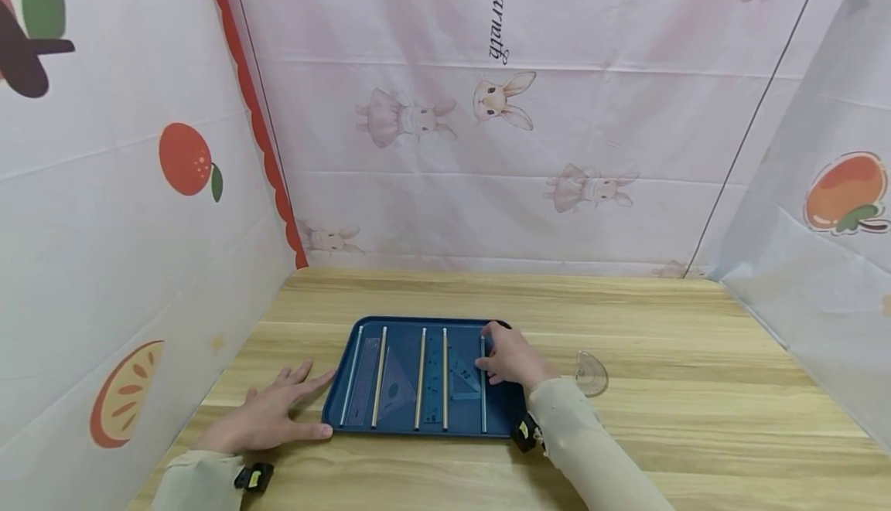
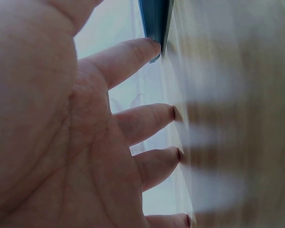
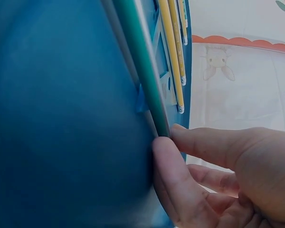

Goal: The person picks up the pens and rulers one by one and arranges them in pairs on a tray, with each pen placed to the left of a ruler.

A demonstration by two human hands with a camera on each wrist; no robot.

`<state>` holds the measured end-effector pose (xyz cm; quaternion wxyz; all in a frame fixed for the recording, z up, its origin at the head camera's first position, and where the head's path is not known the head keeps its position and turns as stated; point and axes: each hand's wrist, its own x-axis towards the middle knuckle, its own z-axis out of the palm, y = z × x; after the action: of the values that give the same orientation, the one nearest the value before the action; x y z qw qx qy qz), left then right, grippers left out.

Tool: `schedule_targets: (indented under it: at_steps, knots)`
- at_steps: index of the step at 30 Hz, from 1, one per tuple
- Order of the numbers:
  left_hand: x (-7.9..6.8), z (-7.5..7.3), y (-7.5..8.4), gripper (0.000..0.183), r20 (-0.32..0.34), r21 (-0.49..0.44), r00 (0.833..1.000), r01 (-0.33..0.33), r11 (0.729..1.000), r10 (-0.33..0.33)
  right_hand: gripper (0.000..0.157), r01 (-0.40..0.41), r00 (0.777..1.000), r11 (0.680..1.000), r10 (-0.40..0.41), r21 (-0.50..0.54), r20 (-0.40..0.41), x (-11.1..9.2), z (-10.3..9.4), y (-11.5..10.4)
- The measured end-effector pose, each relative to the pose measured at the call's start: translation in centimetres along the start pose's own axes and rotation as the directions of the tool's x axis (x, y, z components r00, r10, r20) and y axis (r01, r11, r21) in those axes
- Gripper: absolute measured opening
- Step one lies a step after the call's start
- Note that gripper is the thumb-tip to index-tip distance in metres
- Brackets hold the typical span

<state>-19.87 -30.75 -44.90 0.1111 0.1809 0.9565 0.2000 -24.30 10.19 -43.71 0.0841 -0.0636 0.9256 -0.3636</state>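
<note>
A dark blue tray lies on the table, with pencils, rulers and set squares laid lengthwise in it. At its right side, my right hand pinches the upper end of a green pencil between thumb and finger. Close up in the right wrist view, that same green pencil runs into the fingertips. My left hand is spread on the table with fingers extended, thumb and index finger at the tray's left edge. Beside the pinched pencil lies a clear set square.
Left of it in the tray are yellow pencils, a ruler, another set square, a clear ruler and a second green pencil. A clear protractor lies on the table right of the tray. Printed cloth walls surround the table.
</note>
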Motion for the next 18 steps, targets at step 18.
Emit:
schedule_targets:
  at_steps: [18]
  knots:
    - [0.10, -0.06, -0.01, 0.097, 0.000, 0.012, 1.000, -0.003, 1.000, 0.003, 0.056, 0.011, 1.000, 1.000, -0.011, 0.005, 0.003, 0.09, 0.42, -0.37]
